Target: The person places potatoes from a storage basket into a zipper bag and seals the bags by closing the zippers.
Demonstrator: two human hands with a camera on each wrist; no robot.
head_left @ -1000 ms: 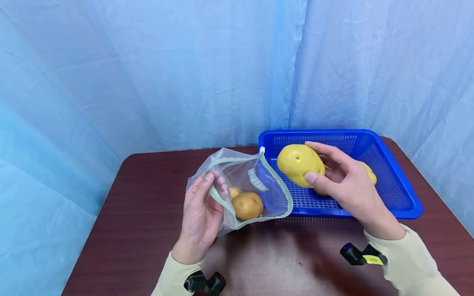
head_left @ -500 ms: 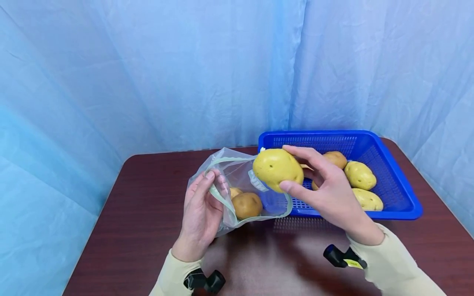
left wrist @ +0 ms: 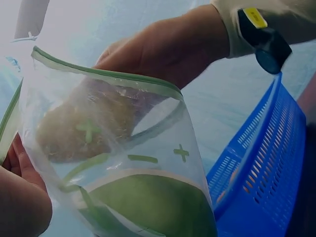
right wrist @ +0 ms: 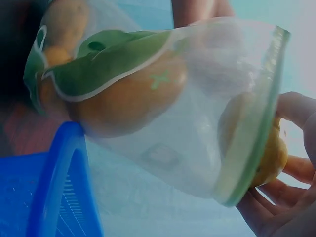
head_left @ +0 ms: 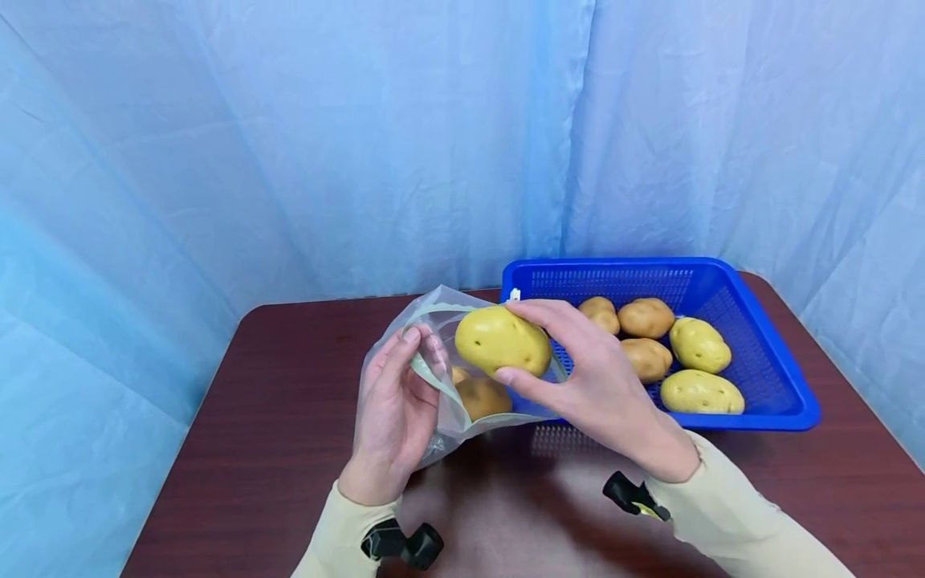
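Note:
My right hand (head_left: 578, 377) grips a large yellow potato (head_left: 502, 341) right at the mouth of a clear zip bag (head_left: 444, 377) with a green rim. My left hand (head_left: 393, 401) pinches the bag's near rim and holds it open. A brown potato (head_left: 482, 396) lies inside the bag, with another partly hidden behind it. In the left wrist view the bag (left wrist: 118, 163) fills the frame with the right hand (left wrist: 163, 47) behind it. The right wrist view shows the bag (right wrist: 163, 113) with potatoes inside and the held potato (right wrist: 269, 158) at its rim.
A blue plastic basket (head_left: 766, 353) stands on the dark red table (head_left: 253, 449) at the right, with several potatoes (head_left: 697, 369) in it. Blue curtain hangs behind and on both sides. The table's left half is bare wood.
My right hand has carried the large potato left, out of the basket and up to the bag's mouth. The left hand has kept its hold on the bag's rim.

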